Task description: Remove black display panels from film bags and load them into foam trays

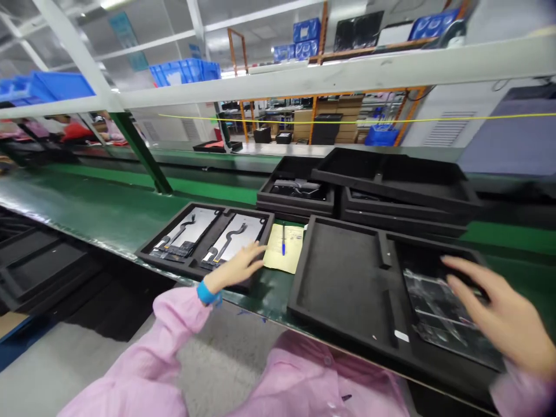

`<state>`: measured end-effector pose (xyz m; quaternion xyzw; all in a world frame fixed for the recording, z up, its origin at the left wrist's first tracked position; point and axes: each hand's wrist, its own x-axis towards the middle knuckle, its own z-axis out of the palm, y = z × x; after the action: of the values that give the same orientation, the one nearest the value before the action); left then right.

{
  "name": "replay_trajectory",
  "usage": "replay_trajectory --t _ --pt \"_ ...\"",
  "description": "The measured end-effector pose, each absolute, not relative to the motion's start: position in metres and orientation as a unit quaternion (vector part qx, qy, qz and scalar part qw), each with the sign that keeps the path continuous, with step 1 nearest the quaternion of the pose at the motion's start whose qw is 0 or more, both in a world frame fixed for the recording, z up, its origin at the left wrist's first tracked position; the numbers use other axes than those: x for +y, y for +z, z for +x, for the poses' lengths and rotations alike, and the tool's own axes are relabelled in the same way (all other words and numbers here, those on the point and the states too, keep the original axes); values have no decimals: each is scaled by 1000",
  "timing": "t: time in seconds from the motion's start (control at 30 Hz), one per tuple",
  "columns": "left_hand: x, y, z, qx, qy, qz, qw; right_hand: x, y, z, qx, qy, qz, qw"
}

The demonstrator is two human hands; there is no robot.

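Observation:
My left hand [237,265], with a blue band at the wrist, reaches over the front right corner of a black foam tray [194,267]. Its fingers are stretched out with nothing in them. In that tray lie silver-backed screen panels, a left one [191,227] and a right one [241,231], each with a dark flex cable. My right hand [504,310] hovers at a dark glossy panel [443,307] in the right compartment of another foam tray [343,278]. Its fingers are apart; whether they touch the panel I cannot tell.
Between the trays lies a yellow paper [273,258] with a blue pen [284,240] on it. Behind stand stacked black foam trays [399,174], one set askew on top. A white shelf beam [304,84] crosses above the green bench [99,202].

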<state>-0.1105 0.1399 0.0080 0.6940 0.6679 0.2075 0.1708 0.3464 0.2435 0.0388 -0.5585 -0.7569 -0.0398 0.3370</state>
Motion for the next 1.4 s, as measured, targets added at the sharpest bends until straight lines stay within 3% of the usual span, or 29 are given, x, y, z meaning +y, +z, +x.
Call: replay_trajectory --t 0.17,0.3,0.43,0.57,0.73,0.87,1.07,1.4 --pt "115 -9 -66 699 297 631 155 390 79 332 -711 -55 -625 318" --pt "98 -44 -92 826 426 365 55 426 94 317 -679 -50 -668 300" --pt "92 -74 -126 842 498 204 44 381 95 275 -689 -99 -625 354" --pt "95 -80 -136 809 556 178 60 287 89 184 -817 -116 -403 396" --pt "90 -56 -138 735 653 183 -7 185 63 44 -923 -83 -193 321" --pt "86 -42 -159 696 701 143 -57 163 28 -32 -947 -54 -181 259" --pt "99 -61 -187 711 693 119 -11 152 -26 -55 -954 -16 -231 190" --pt "108 -48 -187 730 675 103 -46 140 -51 -62 -963 -50 -150 220"
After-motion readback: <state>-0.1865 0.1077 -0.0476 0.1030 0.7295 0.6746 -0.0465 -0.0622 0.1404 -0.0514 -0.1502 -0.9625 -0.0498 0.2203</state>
